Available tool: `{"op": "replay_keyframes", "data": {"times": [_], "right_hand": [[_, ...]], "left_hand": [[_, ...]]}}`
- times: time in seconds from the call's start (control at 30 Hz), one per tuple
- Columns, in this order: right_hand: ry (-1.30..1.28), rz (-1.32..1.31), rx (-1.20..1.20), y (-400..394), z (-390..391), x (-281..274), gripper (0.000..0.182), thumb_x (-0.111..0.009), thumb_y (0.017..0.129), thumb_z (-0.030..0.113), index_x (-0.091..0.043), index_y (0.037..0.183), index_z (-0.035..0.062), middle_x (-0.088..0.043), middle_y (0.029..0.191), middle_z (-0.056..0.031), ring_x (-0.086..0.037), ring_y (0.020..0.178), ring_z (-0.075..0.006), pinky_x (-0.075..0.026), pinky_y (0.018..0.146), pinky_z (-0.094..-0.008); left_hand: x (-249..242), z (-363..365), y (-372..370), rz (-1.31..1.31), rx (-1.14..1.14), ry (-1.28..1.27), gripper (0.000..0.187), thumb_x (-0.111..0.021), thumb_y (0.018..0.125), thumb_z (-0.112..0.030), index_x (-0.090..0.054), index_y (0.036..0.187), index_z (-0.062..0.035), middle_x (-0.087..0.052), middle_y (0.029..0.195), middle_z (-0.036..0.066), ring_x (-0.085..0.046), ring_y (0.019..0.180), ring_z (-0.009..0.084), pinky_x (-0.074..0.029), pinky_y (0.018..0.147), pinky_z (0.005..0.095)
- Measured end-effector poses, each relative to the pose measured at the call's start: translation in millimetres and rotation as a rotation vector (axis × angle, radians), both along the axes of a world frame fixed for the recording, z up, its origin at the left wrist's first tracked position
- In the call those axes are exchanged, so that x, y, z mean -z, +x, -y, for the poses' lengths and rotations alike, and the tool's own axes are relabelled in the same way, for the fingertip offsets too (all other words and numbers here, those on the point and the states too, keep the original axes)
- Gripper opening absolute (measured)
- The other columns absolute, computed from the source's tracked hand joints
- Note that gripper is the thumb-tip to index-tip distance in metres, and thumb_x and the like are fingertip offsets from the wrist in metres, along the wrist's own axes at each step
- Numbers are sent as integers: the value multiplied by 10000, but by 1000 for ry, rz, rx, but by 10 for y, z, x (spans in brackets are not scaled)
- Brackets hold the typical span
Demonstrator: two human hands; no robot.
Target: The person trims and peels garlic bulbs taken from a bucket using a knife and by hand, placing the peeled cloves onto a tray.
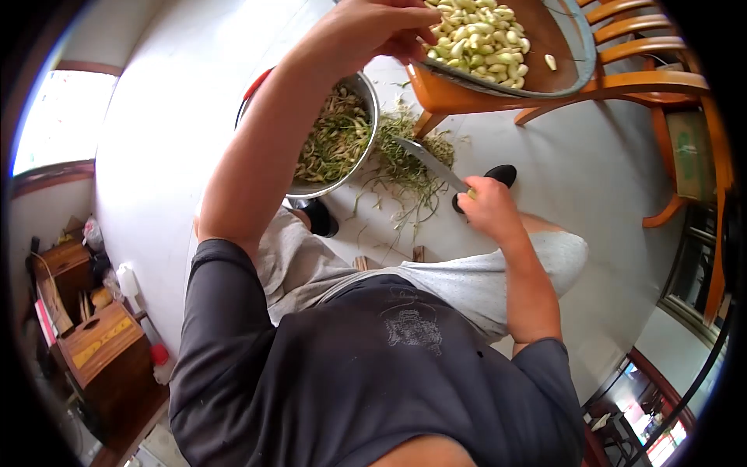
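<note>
My left hand (389, 29) reaches over the near left rim of a wide round tray (562, 78), its fingers bent and apart. Many pale, peeled bulbs (478, 43) are heaped in the tray; one lies apart on the right. My right hand (490, 206) is closed round the handle of a knife (432, 163), the blade pointing up and left. Something small and yellow-green shows at its fingers. Below my left forearm, a metal basin (372, 148) holds unpeeled bulbs with green stems (334, 144). Loose green trimmings (416, 159) lie on the floor beside it.
The tray rests on an orange wooden chair (440, 93); another chair (677, 156) stands at the right. Dark shoes (502, 175) are on the pale floor. Wooden boxes (109, 342) and a white bottle (127, 280) are at the lower left.
</note>
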State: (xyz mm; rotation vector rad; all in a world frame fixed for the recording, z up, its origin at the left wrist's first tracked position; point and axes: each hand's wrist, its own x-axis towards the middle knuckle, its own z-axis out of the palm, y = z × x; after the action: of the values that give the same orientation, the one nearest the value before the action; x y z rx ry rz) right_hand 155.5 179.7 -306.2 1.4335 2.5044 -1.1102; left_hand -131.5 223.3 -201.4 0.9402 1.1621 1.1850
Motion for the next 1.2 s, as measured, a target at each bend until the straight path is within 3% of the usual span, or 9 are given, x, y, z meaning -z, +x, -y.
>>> {"op": "replay_keyframes", "data": {"times": [0.1, 0.37, 0.57, 0.6, 0.7, 0.8, 0.93, 1.03, 1.2], "right_hand": [[-23, 39, 22, 0, -12, -55, 324, -581, 765, 201, -654, 1035, 36, -643, 902, -227, -618, 863, -378, -491, 776, -440], [-68, 123, -47, -87, -13, -71, 312, -591, 797, 226, -654, 1044, 47, -651, 901, -215, -624, 858, -373, -494, 777, -435], [-111, 156, -56, -215, -20, -44, 316, -591, 804, 238, -653, 1057, 59, -657, 898, -204, -627, 847, -374, -497, 771, -431], [-115, 157, -57, -229, -26, -38, 315, -591, 805, 237, -653, 1058, 60, -657, 897, -204, -627, 847, -374, -497, 771, -430], [-108, 146, -78, -240, -20, -32, 315, -588, 807, 231, -651, 1063, 58, -657, 903, -205, -626, 856, -372, -497, 776, -430], [-102, 138, -90, -222, -12, -25, 316, -588, 807, 225, -649, 1066, 54, -656, 917, -207, -625, 865, -371, -497, 783, -431], [-87, 120, -77, -196, 3, -95, 314, -586, 807, 220, -648, 1065, 52, -655, 927, -211, -624, 872, -372, -497, 793, -429], [-48, 57, -69, -152, 31, -148, 307, -592, 798, 200, -645, 1051, 34, -648, 906, -223, -618, 858, -384, -492, 779, -427], [-11, 15, -87, -78, 47, -200, 313, -577, 805, 210, -644, 1060, 42, -650, 922, -217, -618, 881, -380, -493, 787, -430]], "left_hand": [[277, 375, -556, -305, 283, -109, 221, -638, 871, -190, -642, 919, 25, -638, 702, 93, -624, 589, 134, -517, 524, 242], [2565, 1123, -1300, -726, 48, -959, 220, -665, 797, -158, -633, 749, 54, -603, 607, 126, -570, 453, 194, -473, 392, 325], [3151, 1375, -1160, -1197, 26, -897, 224, -577, 781, -104, -668, 916, 49, -658, 1003, 246, -660, 938, 348, -537, 769, 423], [3174, 1391, -1130, -1186, -123, -916, 346, -704, 701, -207, -675, 929, 51, -642, 1015, 262, -626, 988, 383, -513, 829, 420], [3128, 1381, -1090, -1214, -10, -961, 324, -589, 794, -114, -615, 1091, 10, -647, 1061, 225, -630, 1013, 354, -521, 838, 411], [3349, 1421, -1253, -1311, 67, -860, 282, -609, 812, -125, -611, 1053, 21, -653, 1022, 233, -656, 946, 334, -545, 762, 400], [2838, 1380, -1331, -527, -315, -917, 259, -621, 874, -190, -560, 996, 30, -625, 837, 167, -661, 770, 300, -552, 573, 406], [2274, 1423, -1344, 4, -384, -696, 191, -561, 914, -142, -492, 981, 23, -621, 898, 186, -677, 781, 298, -580, 609, 381], [1675, 1486, -1100, 229, -320, -480, 124, -539, 928, -121, -493, 941, -6, -624, 1013, 213, -676, 852, 286, -561, 591, 295]]}}
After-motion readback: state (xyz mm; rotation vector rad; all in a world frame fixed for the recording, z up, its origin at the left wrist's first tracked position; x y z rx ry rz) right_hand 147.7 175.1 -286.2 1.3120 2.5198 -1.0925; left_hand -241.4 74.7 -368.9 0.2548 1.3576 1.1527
